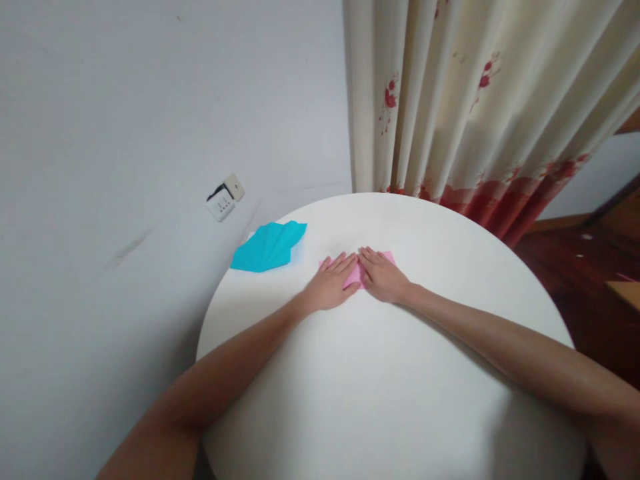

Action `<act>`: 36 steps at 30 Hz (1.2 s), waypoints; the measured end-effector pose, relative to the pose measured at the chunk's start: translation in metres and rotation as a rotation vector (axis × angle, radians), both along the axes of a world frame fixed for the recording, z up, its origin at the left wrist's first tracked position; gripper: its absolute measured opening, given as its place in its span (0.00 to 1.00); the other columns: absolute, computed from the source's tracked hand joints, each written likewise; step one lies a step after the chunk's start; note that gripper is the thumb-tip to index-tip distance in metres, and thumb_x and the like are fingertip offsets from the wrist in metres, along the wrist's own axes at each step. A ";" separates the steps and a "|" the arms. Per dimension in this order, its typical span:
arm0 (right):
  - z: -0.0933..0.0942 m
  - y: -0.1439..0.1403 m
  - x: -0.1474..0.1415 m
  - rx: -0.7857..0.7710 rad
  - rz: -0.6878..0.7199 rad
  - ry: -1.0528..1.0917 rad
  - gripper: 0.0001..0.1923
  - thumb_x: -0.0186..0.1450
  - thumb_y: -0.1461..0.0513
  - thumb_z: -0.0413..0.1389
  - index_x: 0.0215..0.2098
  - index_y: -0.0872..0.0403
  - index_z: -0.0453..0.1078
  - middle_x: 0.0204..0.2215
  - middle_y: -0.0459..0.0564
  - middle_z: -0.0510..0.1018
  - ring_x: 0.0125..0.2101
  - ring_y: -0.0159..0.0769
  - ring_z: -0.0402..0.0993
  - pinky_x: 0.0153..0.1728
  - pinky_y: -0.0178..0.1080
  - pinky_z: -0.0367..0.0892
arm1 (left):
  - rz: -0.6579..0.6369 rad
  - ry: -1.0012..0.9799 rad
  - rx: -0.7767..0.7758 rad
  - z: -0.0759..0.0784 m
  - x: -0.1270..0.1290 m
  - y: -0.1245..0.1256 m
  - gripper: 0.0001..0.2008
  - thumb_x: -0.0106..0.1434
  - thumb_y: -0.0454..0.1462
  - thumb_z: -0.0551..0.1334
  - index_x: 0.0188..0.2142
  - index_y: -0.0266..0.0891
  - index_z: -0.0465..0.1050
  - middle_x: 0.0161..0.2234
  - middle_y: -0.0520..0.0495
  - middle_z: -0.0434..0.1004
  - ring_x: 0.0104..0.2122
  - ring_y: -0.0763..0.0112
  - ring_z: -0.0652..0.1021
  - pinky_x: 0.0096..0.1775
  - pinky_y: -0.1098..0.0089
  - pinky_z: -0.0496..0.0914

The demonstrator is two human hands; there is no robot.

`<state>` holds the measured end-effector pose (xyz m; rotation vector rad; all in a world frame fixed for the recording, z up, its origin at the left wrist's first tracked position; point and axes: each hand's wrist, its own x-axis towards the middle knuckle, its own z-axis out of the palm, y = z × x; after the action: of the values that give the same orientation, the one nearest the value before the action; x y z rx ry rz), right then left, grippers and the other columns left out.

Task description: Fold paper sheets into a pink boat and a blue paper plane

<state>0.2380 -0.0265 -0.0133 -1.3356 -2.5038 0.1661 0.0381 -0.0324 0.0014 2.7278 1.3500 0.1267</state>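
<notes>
Pink sheet (354,276) lies under both palms, long axis L–R, twd table's (380,380) far edge. L hand (329,285), R hand (386,277) equally nr, flattened, gripping nothing!

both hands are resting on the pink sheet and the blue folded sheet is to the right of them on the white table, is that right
Not quite: the side is wrong. The head view shows the blue folded sheet to the left of the hands on the white table. The left hand and right hand are indeed resting on the pink sheet.
</notes>
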 end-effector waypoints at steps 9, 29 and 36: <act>0.002 -0.002 0.001 0.000 -0.011 -0.081 0.31 0.74 0.56 0.38 0.70 0.66 0.52 0.70 0.64 0.52 0.70 0.48 0.46 0.67 0.52 0.48 | 0.007 0.021 -0.005 0.000 0.000 0.000 0.34 0.73 0.51 0.45 0.72 0.39 0.42 0.72 0.45 0.44 0.71 0.60 0.47 0.68 0.50 0.44; 0.004 -0.004 -0.001 -0.022 0.145 -0.037 0.32 0.73 0.58 0.40 0.70 0.68 0.49 0.69 0.64 0.53 0.70 0.46 0.46 0.68 0.51 0.46 | 0.097 0.044 0.029 0.000 0.000 -0.001 0.32 0.74 0.48 0.44 0.71 0.38 0.45 0.72 0.42 0.43 0.71 0.57 0.49 0.67 0.47 0.46; 0.004 -0.003 0.001 -0.037 0.088 -0.043 0.32 0.73 0.57 0.39 0.71 0.67 0.48 0.70 0.63 0.50 0.70 0.48 0.45 0.68 0.53 0.46 | 0.094 0.034 0.009 -0.001 -0.002 0.001 0.33 0.73 0.51 0.44 0.72 0.38 0.44 0.72 0.44 0.44 0.71 0.58 0.49 0.67 0.47 0.46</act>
<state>0.2386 -0.0297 -0.0091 -1.2572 -2.6094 0.2059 0.0364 -0.0310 0.0003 2.6854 1.4909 0.0938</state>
